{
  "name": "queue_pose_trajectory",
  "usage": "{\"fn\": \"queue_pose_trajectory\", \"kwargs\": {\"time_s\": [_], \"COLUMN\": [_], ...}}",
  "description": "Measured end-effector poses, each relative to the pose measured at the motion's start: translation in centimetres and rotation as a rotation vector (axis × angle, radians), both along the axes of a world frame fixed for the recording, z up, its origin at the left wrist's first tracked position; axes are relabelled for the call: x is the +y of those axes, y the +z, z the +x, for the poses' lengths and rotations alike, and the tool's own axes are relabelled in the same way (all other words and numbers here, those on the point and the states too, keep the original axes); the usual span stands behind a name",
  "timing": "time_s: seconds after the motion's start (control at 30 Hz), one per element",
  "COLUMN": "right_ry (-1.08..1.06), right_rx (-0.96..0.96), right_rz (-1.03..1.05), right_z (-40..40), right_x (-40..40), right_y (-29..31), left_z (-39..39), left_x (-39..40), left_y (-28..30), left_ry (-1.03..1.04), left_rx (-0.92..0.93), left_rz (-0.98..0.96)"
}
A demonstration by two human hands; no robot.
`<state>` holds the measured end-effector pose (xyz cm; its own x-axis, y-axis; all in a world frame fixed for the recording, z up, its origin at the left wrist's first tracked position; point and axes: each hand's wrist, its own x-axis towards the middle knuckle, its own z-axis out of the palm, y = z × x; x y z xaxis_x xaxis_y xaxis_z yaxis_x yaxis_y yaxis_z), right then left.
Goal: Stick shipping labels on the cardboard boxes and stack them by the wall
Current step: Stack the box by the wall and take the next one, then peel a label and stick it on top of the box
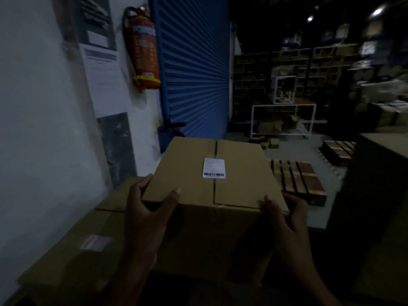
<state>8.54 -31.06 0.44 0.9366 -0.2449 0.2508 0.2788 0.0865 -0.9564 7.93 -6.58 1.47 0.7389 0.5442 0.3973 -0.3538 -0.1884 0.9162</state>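
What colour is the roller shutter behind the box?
Blue, with horizontal ribs; the roller shutter shows in the head view.

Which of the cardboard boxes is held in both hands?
The box with the barcode label on its top, gripped at its near corners. The lower box by the wall lies untouched.

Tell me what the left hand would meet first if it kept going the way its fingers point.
The left hand already grips the labelled cardboard box at its near left corner; straight on, it only presses further into that box.
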Motion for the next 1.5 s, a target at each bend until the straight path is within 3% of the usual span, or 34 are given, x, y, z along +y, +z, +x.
{"fn": "queue_pose_trajectory", "kwargs": {"time_s": [0.33, 0.63, 0.9, 1.13, 1.27, 1.37, 1.5], "right_ry": [-0.385, -0.584, -0.723, -0.761, -0.837, -0.936, -0.689], "right_rx": [0.276, 0.388, 0.481, 0.608, 0.789, 0.687, 0.473], "right_rz": [0.037, -0.165, -0.269, -0.555, -0.758, -1.081, -1.082], "right_z": [-15.5, -24.2, -26.5, -24.2, -23.7, -23.4, -19.6], "right_x": [-19.7, -33.2, -37.9, -41.5, -44.7, -46.3, -47.8], "right_y": [-6.9, -15.1, -17.3, -17.4, -17.2, -17.0, -16.0], "left_z": [-8.0, -11.0, -8.8, -3.7, -2.7, -2.2, -2.5], "left_x": [-21.6, -35.8, -42.2, -47.2, -50.9, -53.0, -56.5], "left_y": [-9.9, -17.6, -21.0, -20.3, -19.8, -19.5, -18.4], "left_ry": [-0.306, -0.717, -0.88, -0.845, -0.958, -0.967, -0.92], "left_rx": [0.198, 0.366, 0.449, 0.525, 0.621, 0.485, 0.281], "left_rz": [-0.024, -0.009, 0.31, 0.606, 0.737, 0.865, 0.814]}}
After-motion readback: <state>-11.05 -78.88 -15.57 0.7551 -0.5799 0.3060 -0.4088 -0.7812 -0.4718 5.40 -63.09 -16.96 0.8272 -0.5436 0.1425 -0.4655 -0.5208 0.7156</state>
